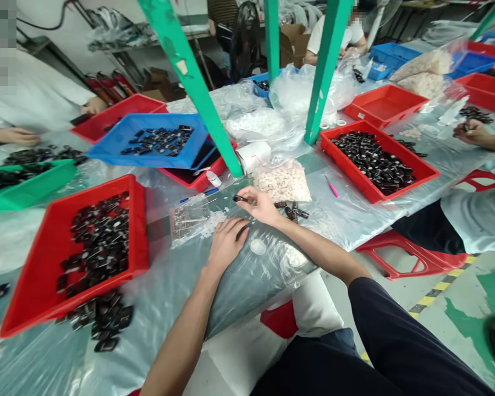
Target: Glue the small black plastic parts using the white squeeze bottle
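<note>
My right hand (260, 204) pinches a small black part (239, 198) between thumb and fingertips, just above the plastic-covered table (239, 275). My left hand (226, 242) rests palm-down on the table with fingers curled; something dark shows at its fingertips, but I cannot make it out. A few loose black parts (292, 210) lie right of my right hand. A small white round piece (258, 246) sits on the table right of my left hand. A clear bag of white pieces (282, 180) lies behind my right hand.
A red tray (137, 220) of black parts stands at the left, and another red tray (424, 168) at the right. A blue tray (198, 140) rests on a red one behind. Green posts (198, 93) rise from the table. Other people work at left, right and back.
</note>
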A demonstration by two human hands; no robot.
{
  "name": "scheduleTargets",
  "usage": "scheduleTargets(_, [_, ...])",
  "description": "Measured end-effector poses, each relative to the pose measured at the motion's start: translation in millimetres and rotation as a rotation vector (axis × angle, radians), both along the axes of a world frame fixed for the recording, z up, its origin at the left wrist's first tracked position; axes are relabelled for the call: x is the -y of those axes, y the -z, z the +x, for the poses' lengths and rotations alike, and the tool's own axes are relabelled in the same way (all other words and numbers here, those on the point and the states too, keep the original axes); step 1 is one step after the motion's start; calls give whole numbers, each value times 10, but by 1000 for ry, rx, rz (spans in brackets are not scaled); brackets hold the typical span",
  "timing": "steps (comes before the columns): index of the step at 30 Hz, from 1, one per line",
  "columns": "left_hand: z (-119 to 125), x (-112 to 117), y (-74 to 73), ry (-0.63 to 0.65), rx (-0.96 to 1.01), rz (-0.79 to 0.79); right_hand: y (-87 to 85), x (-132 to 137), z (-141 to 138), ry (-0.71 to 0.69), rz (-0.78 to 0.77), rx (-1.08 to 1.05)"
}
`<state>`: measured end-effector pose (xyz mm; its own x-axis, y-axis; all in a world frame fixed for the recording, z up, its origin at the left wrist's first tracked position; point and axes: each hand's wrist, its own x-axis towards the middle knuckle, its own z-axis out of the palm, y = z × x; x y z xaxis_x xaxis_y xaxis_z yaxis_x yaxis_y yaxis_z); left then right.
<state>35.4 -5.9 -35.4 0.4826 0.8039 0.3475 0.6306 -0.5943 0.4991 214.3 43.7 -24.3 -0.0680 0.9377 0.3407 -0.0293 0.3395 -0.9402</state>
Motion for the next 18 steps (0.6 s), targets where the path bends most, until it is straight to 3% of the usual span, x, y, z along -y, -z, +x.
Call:
scheduleTargets(12, [53,-41,63,4,-256,126,-7,87,-33,-45,-12,140])
scheduleTargets(18, [37,-12,7,17,-248,131,33,54,-27,-52,1,133])
